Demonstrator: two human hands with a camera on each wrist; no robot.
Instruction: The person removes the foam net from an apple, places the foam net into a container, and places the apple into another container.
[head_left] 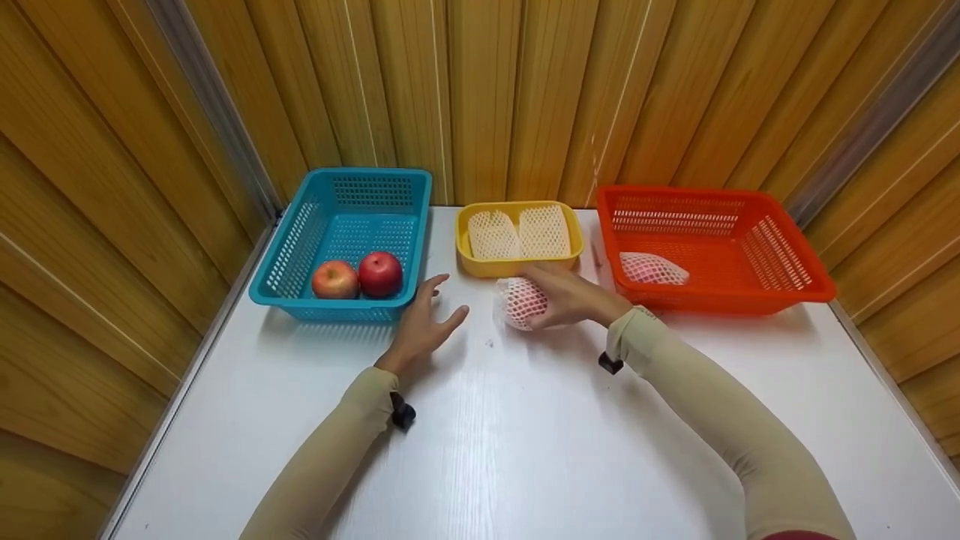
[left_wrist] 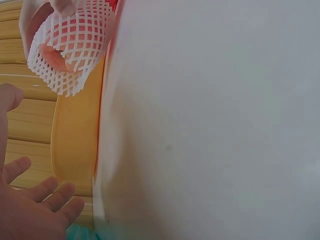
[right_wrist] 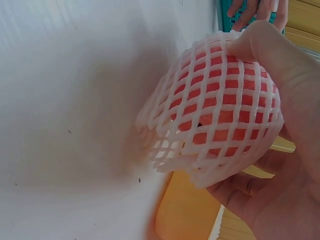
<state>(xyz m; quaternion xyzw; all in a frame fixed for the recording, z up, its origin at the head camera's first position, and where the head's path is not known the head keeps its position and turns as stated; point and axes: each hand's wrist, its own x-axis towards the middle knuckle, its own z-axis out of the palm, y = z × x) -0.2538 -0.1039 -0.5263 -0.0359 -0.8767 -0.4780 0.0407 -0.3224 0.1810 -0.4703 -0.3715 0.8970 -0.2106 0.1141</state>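
An apple in a white foam net is gripped by my right hand, just in front of the yellow basket. The net's loose end sticks out past the apple and leaves part of it bare in the left wrist view. My left hand hovers beside the blue basket's near right corner, fingers spread and holding nothing. Two bare apples, one paler and one deep red, lie in the blue basket. Flat foam nets lie in the yellow basket.
At the right stands a red basket with a netted apple inside it. The white table ends at wood-panelled walls behind and on both sides.
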